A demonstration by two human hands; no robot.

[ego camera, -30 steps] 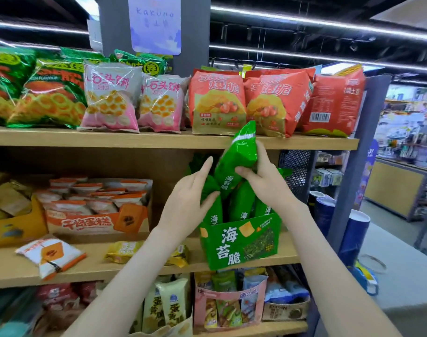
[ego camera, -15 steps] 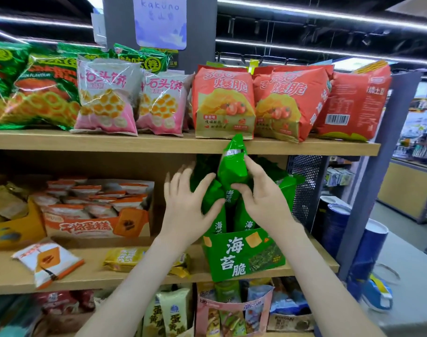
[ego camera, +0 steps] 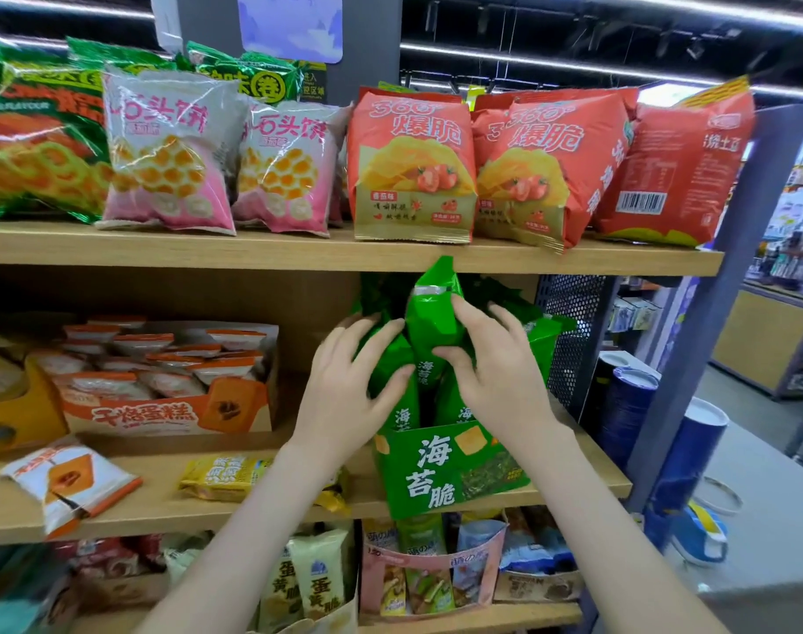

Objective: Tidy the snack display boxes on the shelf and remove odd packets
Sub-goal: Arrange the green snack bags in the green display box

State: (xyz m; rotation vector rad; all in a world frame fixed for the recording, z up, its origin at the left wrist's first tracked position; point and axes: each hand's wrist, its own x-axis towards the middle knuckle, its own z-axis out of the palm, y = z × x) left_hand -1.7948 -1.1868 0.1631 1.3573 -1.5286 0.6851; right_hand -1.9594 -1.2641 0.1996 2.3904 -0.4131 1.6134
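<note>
A green seaweed-snack display box [ego camera: 450, 469] stands on the middle shelf [ego camera: 234, 510], filled with upright green packets. My right hand [ego camera: 495, 372] pinches one tall green packet [ego camera: 434, 313] between thumb and fingers, its top touching the shelf above. My left hand [ego camera: 349, 382] rests with spread fingers on the green packets to its left. An orange cake display box [ego camera: 170, 404] with several packets sits further left. A loose white-and-orange packet [ego camera: 70, 482] and a yellow packet [ego camera: 225, 475] lie on the shelf in front.
The top shelf [ego camera: 298, 251] carries green, pink and red snack bags in a row. The lower shelf holds a pink display box [ego camera: 431, 574] and cream packets [ego camera: 308, 583]. Blue cylinders [ego camera: 692, 455] stand to the right of the shelf frame, by an aisle.
My right hand has pushed the tall green packet down and back into the box. My left hand moved up onto the neighbouring packets. The view has come closer to the shelf.
</note>
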